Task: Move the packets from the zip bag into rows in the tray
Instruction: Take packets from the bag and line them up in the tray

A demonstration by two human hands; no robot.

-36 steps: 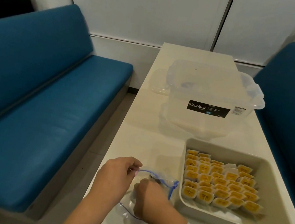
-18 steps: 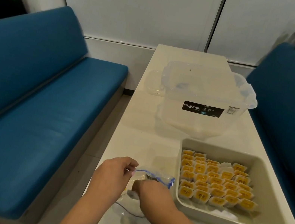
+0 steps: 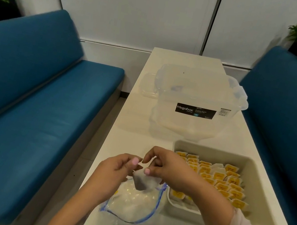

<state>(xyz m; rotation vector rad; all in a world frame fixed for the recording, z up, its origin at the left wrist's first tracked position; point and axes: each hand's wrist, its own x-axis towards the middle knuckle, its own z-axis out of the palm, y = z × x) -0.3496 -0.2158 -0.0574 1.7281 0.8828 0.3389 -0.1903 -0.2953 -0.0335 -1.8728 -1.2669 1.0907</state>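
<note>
Head view: my left hand (image 3: 113,169) and right hand (image 3: 167,170) pinch one packet (image 3: 144,182) together above the zip bag (image 3: 131,206), which lies open on the white counter (image 3: 128,134) just left of the tray (image 3: 262,184). Yellow packets (image 3: 219,179) fill the tray in rows; what seems a clear storage box (image 3: 196,105) stands beyond

One tray (image 3: 262,184), one zip bag (image 3: 133,203), two hands (packets (image 3: 219,177) uncountable)
</note>
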